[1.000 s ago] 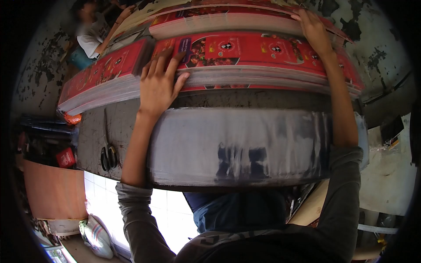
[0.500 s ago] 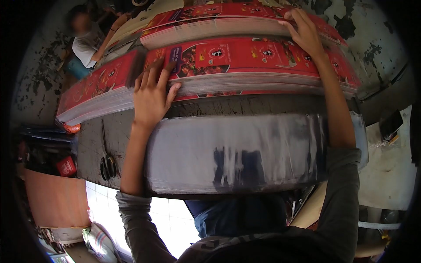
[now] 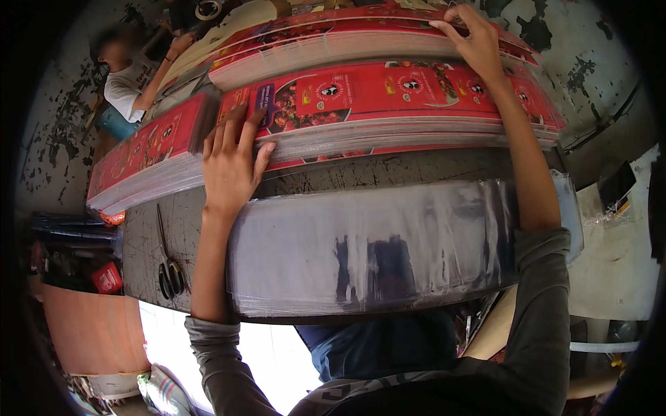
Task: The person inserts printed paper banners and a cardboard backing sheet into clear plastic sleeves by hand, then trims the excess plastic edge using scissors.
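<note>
My left hand (image 3: 231, 165) lies with its fingers apart on the left end of the middle stack of red printed sheets (image 3: 368, 92); its thumb rests along the front edge. Farther back, my right hand (image 3: 474, 40) pinches the edge of a red sheet (image 3: 409, 15) at the back stack (image 3: 312, 47). That sheet is slightly raised, with a narrow gap under it. Nearer to me, a pile of clear plastic sleeves (image 3: 312, 243) lies between my forearms. Another stack of red sheets in plastic (image 3: 149, 149) sits left of my left hand.
Black-handled scissors (image 3: 170, 277) lie on the dark, scratched table (image 3: 142, 239) at the left. Another person (image 3: 128, 83) is at the upper left beside a roll of tape (image 3: 208, 9). A small red box (image 3: 107, 277) is beyond the table's left edge.
The view has shifted, so the table and stacks appear lower and farther left. My right hand has closed its thumb and finger on the sheet's edge. My left hand keeps its place on the stack.
</note>
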The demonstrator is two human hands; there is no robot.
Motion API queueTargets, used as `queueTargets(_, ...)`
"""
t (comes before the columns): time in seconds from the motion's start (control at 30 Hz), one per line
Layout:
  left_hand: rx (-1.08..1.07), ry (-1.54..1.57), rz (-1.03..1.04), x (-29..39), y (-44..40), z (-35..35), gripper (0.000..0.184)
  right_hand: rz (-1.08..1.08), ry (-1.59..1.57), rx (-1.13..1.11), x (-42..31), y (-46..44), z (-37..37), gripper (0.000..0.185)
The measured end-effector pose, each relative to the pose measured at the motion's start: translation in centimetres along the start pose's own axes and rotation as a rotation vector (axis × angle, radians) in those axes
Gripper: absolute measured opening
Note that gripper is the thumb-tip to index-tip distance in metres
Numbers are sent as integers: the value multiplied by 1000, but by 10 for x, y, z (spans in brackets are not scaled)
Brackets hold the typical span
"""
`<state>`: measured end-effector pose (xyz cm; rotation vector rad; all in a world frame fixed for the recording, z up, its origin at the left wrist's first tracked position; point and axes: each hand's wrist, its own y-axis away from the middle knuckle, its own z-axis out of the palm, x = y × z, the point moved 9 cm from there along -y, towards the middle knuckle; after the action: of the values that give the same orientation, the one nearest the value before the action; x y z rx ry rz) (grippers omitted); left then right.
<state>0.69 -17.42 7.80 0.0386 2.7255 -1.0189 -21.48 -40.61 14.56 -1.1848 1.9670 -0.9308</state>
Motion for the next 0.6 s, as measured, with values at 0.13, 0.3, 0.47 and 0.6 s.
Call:
queueTargets(0.13,-3,-2,-1,0,1,0,39,-300,276,201,-27,5,-11,28)
queueTargets(0.3,-2,-4,2,0,0,-1,40,-389,524,61,-20,7,8,13)
queueTargets(0.47,0,-4,2,-1,1,0,40,-429,531,119,-31,-1,-8,16)
queueTargets(0.6,28,2,5,-1,2,-1,40,-301,533,-24,-43,-10,-7,16)
